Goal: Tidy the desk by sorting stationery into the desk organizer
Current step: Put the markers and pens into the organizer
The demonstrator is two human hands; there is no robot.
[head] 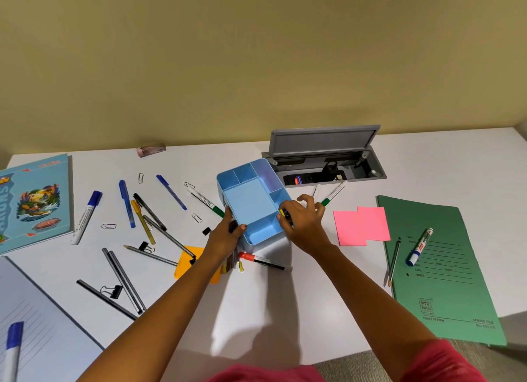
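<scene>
A book (34, 202) is seen at the far left, and a lined pad (48, 319) with a blue marker (12, 344) on it at the near left corner. Between these and the middle of the desk (256, 310), pens, pencils, paper clips and binder clips are scattered, among them another blue-capped marker (85, 216), 2 blue pens and a yellow pen (142, 222). An orange note (188, 263) is partly covered by the left forearm.

The organizer (245, 202), pale blue, stands at the middle of the desk, between the 2 hands. Its near-left wall is gripped by the left hand (228, 233), with the thumb laid over the rim. A small dark thing shows at that thumb; what it is cannot be told. A red-capped marker (265, 262) lies just in front of the organizer.

The right hand (302, 222) is held at the organizer's right rim, and a small yellow item (285, 213) is pinched in its curled fingers, at the edge of the near-right compartment. The hands are kept apart, 1 at each side.

Further right lie pink notes (360, 225), then a green folder (439, 267) bearing a marker and a pencil.
</scene>
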